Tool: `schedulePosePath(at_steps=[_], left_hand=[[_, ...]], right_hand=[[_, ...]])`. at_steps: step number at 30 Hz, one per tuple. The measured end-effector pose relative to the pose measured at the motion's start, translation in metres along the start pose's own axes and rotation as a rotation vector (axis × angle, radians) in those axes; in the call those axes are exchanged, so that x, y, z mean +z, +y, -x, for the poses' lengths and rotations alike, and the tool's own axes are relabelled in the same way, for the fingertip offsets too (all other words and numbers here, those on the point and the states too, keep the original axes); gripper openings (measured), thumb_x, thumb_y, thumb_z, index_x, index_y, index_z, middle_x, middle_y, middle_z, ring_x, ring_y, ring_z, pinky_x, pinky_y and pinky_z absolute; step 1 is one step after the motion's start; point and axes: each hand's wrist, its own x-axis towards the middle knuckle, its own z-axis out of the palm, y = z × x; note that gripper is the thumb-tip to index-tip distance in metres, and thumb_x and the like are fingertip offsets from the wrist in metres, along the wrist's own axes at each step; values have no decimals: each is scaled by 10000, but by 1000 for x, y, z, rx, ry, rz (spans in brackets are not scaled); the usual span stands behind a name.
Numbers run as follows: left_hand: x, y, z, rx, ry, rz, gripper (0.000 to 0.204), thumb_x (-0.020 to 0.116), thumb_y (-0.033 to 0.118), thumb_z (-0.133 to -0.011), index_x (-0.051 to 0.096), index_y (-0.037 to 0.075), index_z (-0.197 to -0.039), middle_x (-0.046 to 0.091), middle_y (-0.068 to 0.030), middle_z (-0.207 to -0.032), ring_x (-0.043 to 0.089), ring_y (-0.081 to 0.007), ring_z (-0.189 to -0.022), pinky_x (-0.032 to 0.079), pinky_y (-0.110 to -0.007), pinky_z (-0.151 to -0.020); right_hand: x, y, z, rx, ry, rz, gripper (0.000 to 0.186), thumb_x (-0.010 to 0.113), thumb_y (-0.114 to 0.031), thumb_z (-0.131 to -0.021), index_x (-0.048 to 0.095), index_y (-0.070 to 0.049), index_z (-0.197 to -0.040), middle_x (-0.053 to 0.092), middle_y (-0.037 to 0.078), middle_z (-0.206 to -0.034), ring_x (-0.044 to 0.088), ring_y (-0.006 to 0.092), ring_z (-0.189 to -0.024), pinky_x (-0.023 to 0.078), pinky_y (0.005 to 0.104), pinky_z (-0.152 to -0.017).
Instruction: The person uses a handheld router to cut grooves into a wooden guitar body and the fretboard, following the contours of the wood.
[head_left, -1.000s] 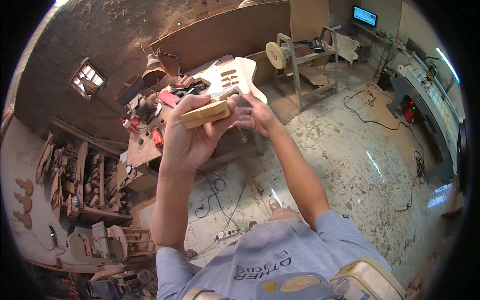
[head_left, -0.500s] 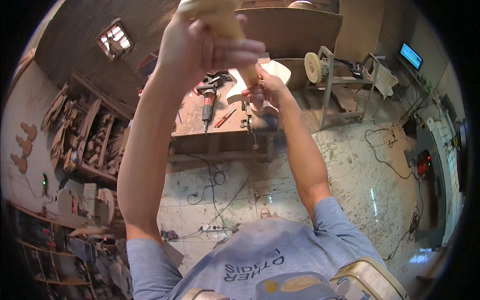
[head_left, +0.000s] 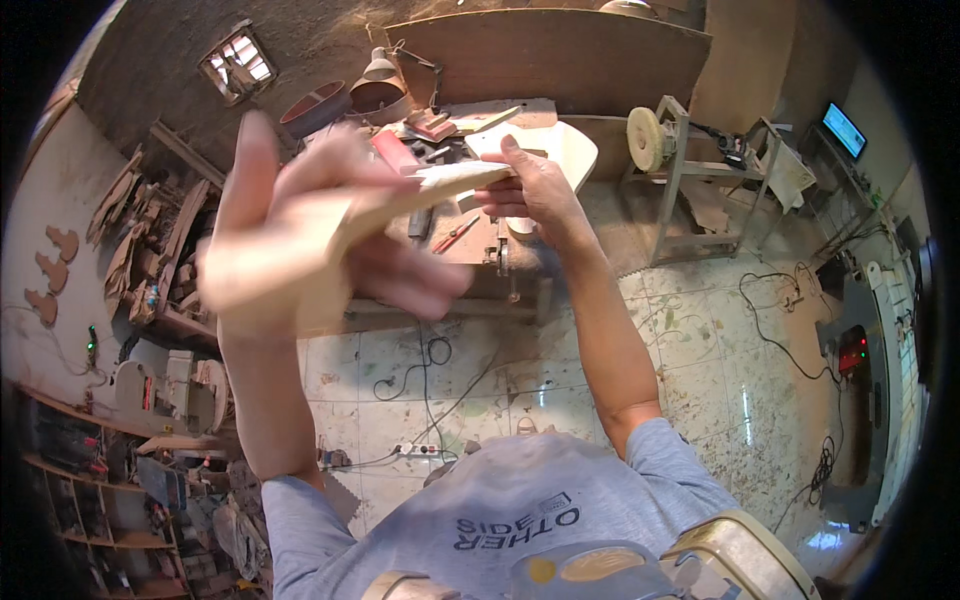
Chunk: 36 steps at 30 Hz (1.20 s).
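Note:
A pale wooden guitar neck (head_left: pixel 285 265) is raised slantwise over the bench, its broad end blurred and close to me at the left. My right hand (head_left: pixel 545 195) grips the thin far end, thumb on top and fingers curled beneath. Behind the broad end is my left hand (head_left: pixel 335 165), smeared by motion, with fingers and thumb spread apart; whether the palm touches the wood is hidden. Beyond my right hand, a whitish guitar body (head_left: pixel 577 155) lies on the bench, partly covered by the hand and neck.
The workbench (head_left: pixel 470 262) carries a red-and-black hand tool (head_left: pixel 455 235), a clamp (head_left: pixel 500 252) at its front edge and a lamp (head_left: pixel 380 65) behind. A framed machine with a round pad (head_left: pixel 645 138) stands right. Cables and a power strip (head_left: pixel 418 450) lie on the tiled floor.
The neck's broad end has swung down and left, turning the neck from steep to nearly level. My left hand has moved down and left with its fingers spread. My right hand still grips the other end.

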Motion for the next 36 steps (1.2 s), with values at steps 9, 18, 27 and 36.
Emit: schedulePosePath(at_steps=[9, 18, 27, 36], left_hand=[[-15, -155, 146, -284, 349, -154, 1170, 784, 47, -864, -35, 133, -1695, 499, -280, -1495, 758, -285, -994, 632, -417, -856], [-52, -274, 163, -456, 867, 80, 349, 710, 146, -907, 617, 44, -1228, 631, -27, -776, 626, -106, -679, 524, -291, -613], [-282, -325, 166, -670, 1176, -1081, 403, 721, 304, -830, 605, -19, -1041, 717, -324, -963, 685, -537, -945, 536, -578, -849], [-427, -408, 114, -844, 1182, -1049, 555, 805, 390, -861, 558, -37, -1114, 720, -323, -1018, 700, -518, -973, 552, -580, -878]], right_hand=[[63, 56, -10, -160, -123, -384, 432, 599, 14, -1031, 464, -2, -1441, 657, 150, -1188, 730, 214, -993, 650, 352, -858], [116, 168, 5, 154, -404, -306, 778, 623, -224, -1047, 150, -162, -1662, 510, 255, -1456, 701, 275, -1041, 595, 401, -879], [69, 270, 45, 584, -402, 274, 921, 682, -318, -1029, 93, -46, -1683, 677, 121, -1107, 604, 140, -856, 534, 295, -753], [13, 317, 38, 847, 103, 552, 737, 672, -358, -1035, 341, -71, -1629, 677, 127, -1213, 686, 185, -935, 566, 320, -787]])
